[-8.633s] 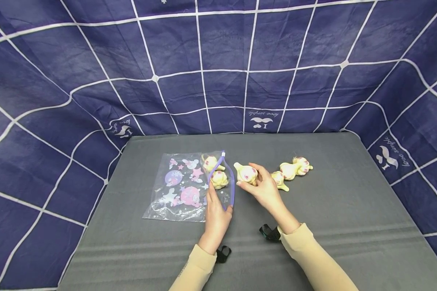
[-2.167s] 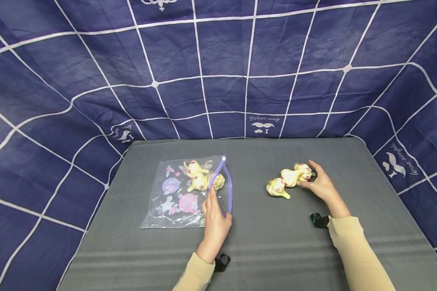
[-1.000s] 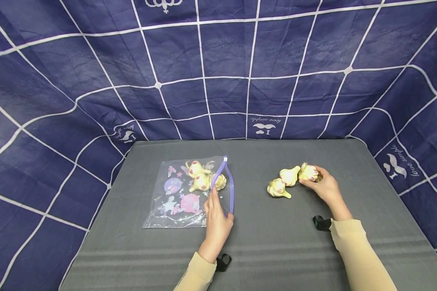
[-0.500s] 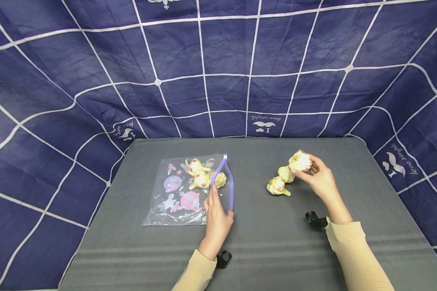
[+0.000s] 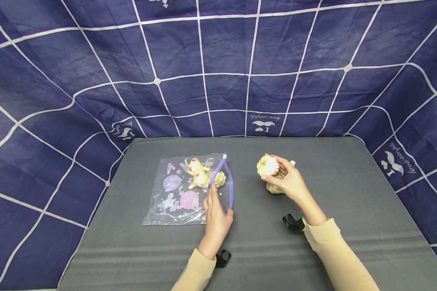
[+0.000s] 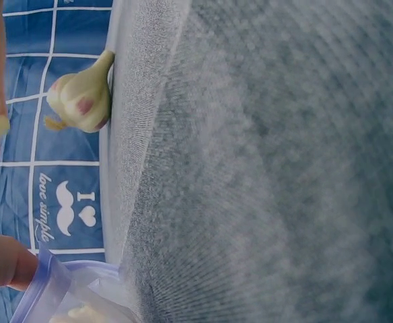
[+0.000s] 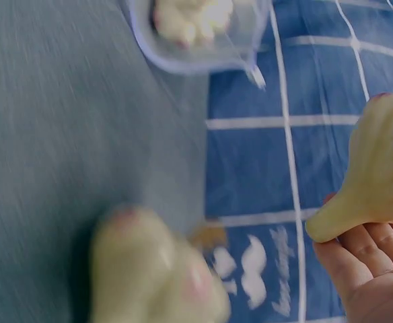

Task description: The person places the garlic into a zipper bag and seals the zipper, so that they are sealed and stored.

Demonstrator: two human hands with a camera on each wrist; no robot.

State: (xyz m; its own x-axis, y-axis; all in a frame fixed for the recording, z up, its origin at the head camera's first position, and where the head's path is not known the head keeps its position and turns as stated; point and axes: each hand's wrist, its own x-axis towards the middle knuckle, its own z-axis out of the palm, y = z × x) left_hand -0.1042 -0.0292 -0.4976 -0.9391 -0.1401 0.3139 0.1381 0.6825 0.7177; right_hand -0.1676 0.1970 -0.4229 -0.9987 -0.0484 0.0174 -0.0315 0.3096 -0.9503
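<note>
A clear zip bag [image 5: 160, 210] with pink and purple prints lies flat, several garlic bulbs [image 5: 200, 179] inside near its mouth. My left hand [image 5: 217, 220] holds the purple zip edge [image 5: 231, 190], keeping the mouth spread; in the left wrist view a digit [image 6: 8, 262] presses on that edge. My right hand [image 5: 289, 180] grips a garlic bulb [image 5: 267, 165], root end turned toward the bag, raised above the table. In the right wrist view the fingers wrap this held bulb [image 7: 378, 168] by its stem side. Under the right hand sits another bulb [image 5: 274, 187], partly hidden.
A third bulb's stem [image 5: 293, 163] peeks out behind the right hand. The grey table [image 5: 349, 194] ends at a blue, white-lined cloth [image 5: 225, 93] hanging at the back and sides. Each wrist carries a black camera mount [image 5: 293, 222].
The bulb held at the bag's mouth earlier now lies inside it. My right hand then took the farthest-right bulb, lifted it and carried it left. The left hand stayed at the zip edge.
</note>
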